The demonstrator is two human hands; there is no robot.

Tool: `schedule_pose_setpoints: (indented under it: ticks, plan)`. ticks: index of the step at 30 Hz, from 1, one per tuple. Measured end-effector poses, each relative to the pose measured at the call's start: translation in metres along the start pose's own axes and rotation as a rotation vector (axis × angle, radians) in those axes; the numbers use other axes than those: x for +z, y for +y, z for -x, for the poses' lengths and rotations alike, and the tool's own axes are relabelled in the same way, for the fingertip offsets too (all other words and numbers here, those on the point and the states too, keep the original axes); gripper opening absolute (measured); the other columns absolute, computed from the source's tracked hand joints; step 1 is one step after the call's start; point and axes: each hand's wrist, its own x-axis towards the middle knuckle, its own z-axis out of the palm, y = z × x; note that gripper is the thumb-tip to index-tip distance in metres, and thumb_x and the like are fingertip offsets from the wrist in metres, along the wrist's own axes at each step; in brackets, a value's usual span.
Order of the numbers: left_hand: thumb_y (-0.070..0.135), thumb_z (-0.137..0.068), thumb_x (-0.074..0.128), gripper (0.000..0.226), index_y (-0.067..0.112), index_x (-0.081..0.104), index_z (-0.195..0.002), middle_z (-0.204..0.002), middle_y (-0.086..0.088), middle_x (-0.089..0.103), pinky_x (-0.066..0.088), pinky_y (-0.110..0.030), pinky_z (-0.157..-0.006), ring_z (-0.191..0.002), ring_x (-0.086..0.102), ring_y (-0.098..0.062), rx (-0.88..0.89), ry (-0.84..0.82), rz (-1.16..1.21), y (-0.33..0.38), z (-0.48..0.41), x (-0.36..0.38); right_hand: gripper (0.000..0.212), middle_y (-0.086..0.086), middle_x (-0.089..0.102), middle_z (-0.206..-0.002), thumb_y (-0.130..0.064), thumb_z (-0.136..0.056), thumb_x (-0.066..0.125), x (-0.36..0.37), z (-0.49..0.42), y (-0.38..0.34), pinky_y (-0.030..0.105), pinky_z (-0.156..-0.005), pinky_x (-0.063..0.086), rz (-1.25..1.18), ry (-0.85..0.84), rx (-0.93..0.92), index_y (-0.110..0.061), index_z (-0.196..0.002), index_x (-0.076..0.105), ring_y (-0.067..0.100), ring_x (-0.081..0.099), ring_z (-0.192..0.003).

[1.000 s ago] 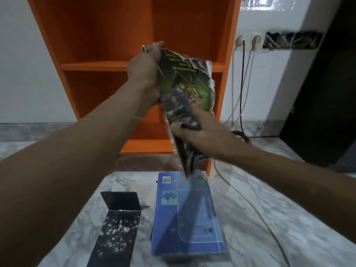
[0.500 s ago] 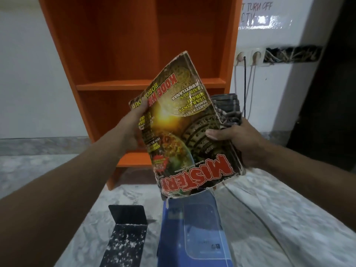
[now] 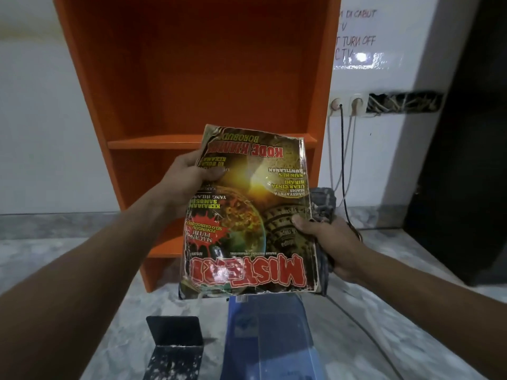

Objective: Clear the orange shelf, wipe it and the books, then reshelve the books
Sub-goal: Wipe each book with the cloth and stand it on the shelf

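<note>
Orange laminate shelf unit (image 3: 192,78): flat board panels with smooth matt faces; stands on the floor against a white wall, directly behind the magazine.
Glossy paper magazine (image 3: 252,215): held in the air in front of the shelf unit, cover towards the camera and upside down; edges frayed, cover creased and cracked.
Magazine print: red masthead "MISTERI"; red "KODE KIAM…" beside "BOROBUD…"; yellow "ULAR CINTA BIRAHI"; white "MACAN PUTIH PENUNGGU SELO GRINGGING" on a red splash.
Left hand (image 3: 186,182): grips the upper left edge, thumb across the cover, fingers behind.
Right hand (image 3: 329,242): pinches the lower right edge, thumb on the cover; the same hand also holds the cloth.
Grey patterned cloth (image 3: 323,204): soft, bunched between the right palm and the magazine's right edge, sticking up above the hand.
Blue rectangular book (image 3: 269,338): lies flat on the floor below the magazine; small barcode label at its far edge.
Black bent sheet-metal bookend (image 3: 175,344): L-shaped, speckled white; on the floor just left of the blue book.
Grey-veined marble floor (image 3: 411,325): polished.
White round wall sockets (image 3: 347,104): two, right of the shelf unit; a black cable (image 3: 343,160) hangs from the left one.
Handwritten wall notice (image 3: 356,39): legible parts "DI CABUT", "TURN OFF", "TV"; left portion hidden by the shelf side.
</note>
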Motion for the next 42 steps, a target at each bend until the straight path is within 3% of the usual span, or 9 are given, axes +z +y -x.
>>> schedule_pose_setpoints:
  ticks: [8,13,18,21,26,30,33,37,42]
  plan:
    - [0.011,-0.096,0.055,0.011,0.013,0.062,-0.105,-0.083,-0.008,0.071,0.057,-0.035,-0.062,-0.065,0.066,-0.022,0.015,0.005,0.093,-0.014,0.000,0.006,0.024,0.002,0.065,-0.101,-0.020,-0.094,0.062,-0.007,-0.043,-0.086,0.032,-0.075,0.048,0.450,0.453,-0.723,-0.014,-0.117,0.061,0.018,0.062,-0.090]
    - [0.019,-0.098,0.053,0.011,0.016,0.060,-0.106,-0.079,-0.002,0.070,0.058,-0.035,-0.063,-0.065,0.068,-0.020,0.020,0.002,0.117,-0.012,-0.005,0.009,0.068,0.002,0.029,-0.157,-0.007,-0.076,0.047,-0.007,-0.022,-0.009,0.057,-0.110,0.025,1.181,0.125,-0.994,-0.029,-0.140,0.049,0.036,0.021,-0.145]
    - [0.025,-0.098,0.054,0.013,0.018,0.063,-0.105,-0.086,-0.003,0.070,0.056,-0.047,-0.078,-0.080,0.067,-0.027,0.001,0.036,0.020,-0.024,-0.002,-0.010,0.048,-0.015,0.066,-0.106,-0.006,-0.070,0.053,-0.017,0.023,0.028,0.035,-0.072,0.053,1.198,-0.470,-0.728,-0.037,-0.104,0.065,0.008,0.062,-0.100]
    - [0.029,-0.097,0.055,0.016,0.018,0.063,-0.106,-0.087,-0.003,0.072,0.056,-0.049,-0.080,-0.082,0.068,-0.029,-0.007,0.030,0.049,-0.029,-0.003,-0.007,0.042,-0.005,0.066,-0.107,-0.002,-0.078,0.064,-0.010,0.011,-0.018,0.028,-0.079,0.054,0.894,-0.121,-0.845,-0.024,-0.114,0.067,0.019,0.063,-0.101]
    - [0.041,-0.093,0.060,0.031,0.020,0.061,-0.115,-0.096,-0.004,0.073,0.056,-0.049,-0.080,-0.086,0.070,-0.029,-0.057,-0.002,0.188,-0.021,-0.010,0.016,0.066,0.015,0.037,-0.153,-0.005,-0.081,0.067,0.007,-0.026,-0.063,0.060,-0.110,0.031,1.144,0.365,-1.063,-0.028,-0.141,0.049,0.040,0.034,-0.139]
    - [0.040,-0.093,0.061,0.029,0.021,0.063,-0.113,-0.106,-0.007,0.071,0.053,-0.054,-0.088,-0.098,0.068,-0.033,-0.022,0.063,0.243,-0.016,-0.011,0.019,0.057,0.003,0.054,-0.141,-0.007,-0.072,0.066,0.016,0.001,0.023,0.051,-0.098,0.047,1.311,-0.163,-1.118,-0.033,-0.122,0.064,0.030,0.050,-0.128]
    - [0.036,-0.097,0.055,0.027,0.019,0.061,-0.117,-0.106,-0.007,0.071,0.056,-0.052,-0.082,-0.097,0.069,-0.034,-0.030,0.098,0.238,-0.020,-0.012,0.008,0.051,-0.010,0.068,-0.112,-0.003,-0.068,0.063,0.011,0.023,0.029,0.035,-0.077,0.056,1.379,-0.530,-0.765,-0.036,-0.106,0.071,0.014,0.063,-0.101]
    - [0.044,-0.095,0.056,0.037,0.018,0.060,-0.122,-0.110,-0.009,0.070,0.055,-0.053,-0.084,-0.101,0.068,-0.036,-0.072,0.115,0.215,-0.025,-0.009,0.002,0.031,-0.008,0.070,-0.099,-0.008,-0.080,0.068,0.017,0.012,-0.035,0.036,-0.074,0.058,0.951,-0.107,-0.980,-0.031,-0.101,0.070,0.012,0.063,-0.091]
    - [0.052,-0.090,0.058,0.063,0.008,0.053,-0.134,-0.112,-0.017,0.067,0.054,-0.054,-0.086,-0.096,0.067,-0.037,-0.133,-0.022,0.291,-0.018,-0.012,0.021,0.054,0.014,0.050,-0.143,-0.023,-0.089,0.058,0.047,-0.024,-0.088,0.053,-0.106,0.039,0.999,0.362,-1.129,-0.022,-0.142,0.048,0.033,0.045,-0.130]
